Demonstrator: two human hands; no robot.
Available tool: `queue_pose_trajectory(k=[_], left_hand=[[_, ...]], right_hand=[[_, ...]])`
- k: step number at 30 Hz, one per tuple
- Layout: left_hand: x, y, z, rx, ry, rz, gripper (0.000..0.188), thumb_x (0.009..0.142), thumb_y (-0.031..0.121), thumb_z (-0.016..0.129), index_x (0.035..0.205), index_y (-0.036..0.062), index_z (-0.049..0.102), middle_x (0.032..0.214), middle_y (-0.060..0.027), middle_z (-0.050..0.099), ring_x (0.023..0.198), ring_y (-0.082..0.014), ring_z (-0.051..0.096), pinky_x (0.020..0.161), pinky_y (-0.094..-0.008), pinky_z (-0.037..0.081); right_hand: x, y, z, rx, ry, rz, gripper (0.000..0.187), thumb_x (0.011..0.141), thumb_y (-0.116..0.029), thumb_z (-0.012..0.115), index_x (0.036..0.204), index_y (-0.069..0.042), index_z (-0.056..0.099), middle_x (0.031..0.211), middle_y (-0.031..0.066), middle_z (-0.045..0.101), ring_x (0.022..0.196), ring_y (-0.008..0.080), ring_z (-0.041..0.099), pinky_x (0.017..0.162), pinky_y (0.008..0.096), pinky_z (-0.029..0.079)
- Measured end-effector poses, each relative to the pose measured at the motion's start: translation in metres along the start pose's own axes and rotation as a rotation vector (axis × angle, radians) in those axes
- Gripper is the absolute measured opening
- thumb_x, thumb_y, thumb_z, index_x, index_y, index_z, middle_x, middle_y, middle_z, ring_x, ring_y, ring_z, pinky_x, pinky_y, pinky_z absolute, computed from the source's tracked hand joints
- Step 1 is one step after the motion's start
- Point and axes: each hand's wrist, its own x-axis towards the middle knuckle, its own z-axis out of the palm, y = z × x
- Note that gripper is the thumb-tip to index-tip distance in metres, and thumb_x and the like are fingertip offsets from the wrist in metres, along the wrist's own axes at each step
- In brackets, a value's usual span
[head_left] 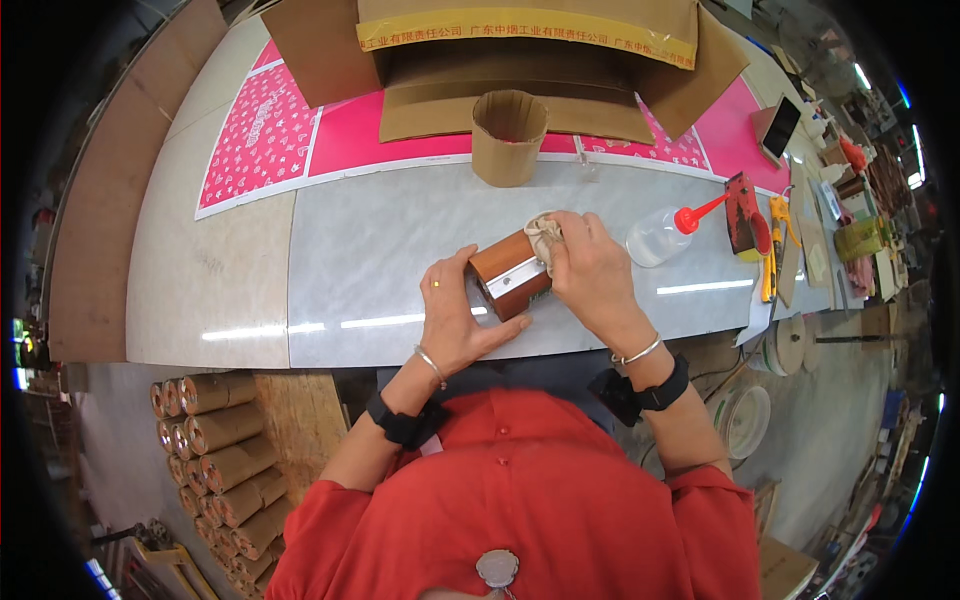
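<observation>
A brown wooden cylinder with a shiny metal strip along its side lies tilted over the grey tabletop, near the front edge. My left hand grips its left end, thumb below and fingers above. At the other end, my right hand pinches a crumpled pale cloth and presses it against the cylinder's upper right rim. To the right of that hand stands a clear squeeze bottle with a red cap and a long red nozzle. Part of the cylinder's right end is hidden behind my right hand.
Beyond my hands stands an open cardboard tube, in front of a large open carton on pink printed sheets. A red tool, yellow-handled tools and a phone are on the right. Wrapped cylinders are stacked lower left.
</observation>
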Motion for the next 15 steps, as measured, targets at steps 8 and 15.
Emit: queue_pose_trajectory(k=[8,15], left_hand=[[0.005,-0.007,-0.007,0.148,0.050,0.123,0.081,0.053,0.031,0.082,0.120,0.0024,0.045,0.111,-0.0167,0.052,0.107,-0.0333,0.046,0.095,-0.0456,0.028],[0.007,-0.016,-0.003,0.233,0.087,0.248,0.084,0.058,0.027,0.082,0.126,0.0023,0.040,0.118,-0.0147,0.050,0.114,-0.0330,0.044,0.101,-0.0501,0.026]], right_hand=[[-0.008,-0.033,0.005,-0.038,-0.042,-0.163,0.018,0.081,-0.010,0.057,0.099,-0.005,0.054,0.082,0.0139,0.054,0.067,0.0314,0.060,0.054,0.0392,0.050],[-0.019,-0.054,0.010,0.055,-0.055,-0.335,0.030,0.077,-0.005,0.056,0.107,-0.002,0.056,0.088,0.0163,0.055,0.078,0.0311,0.059,0.057,0.0397,0.051]])
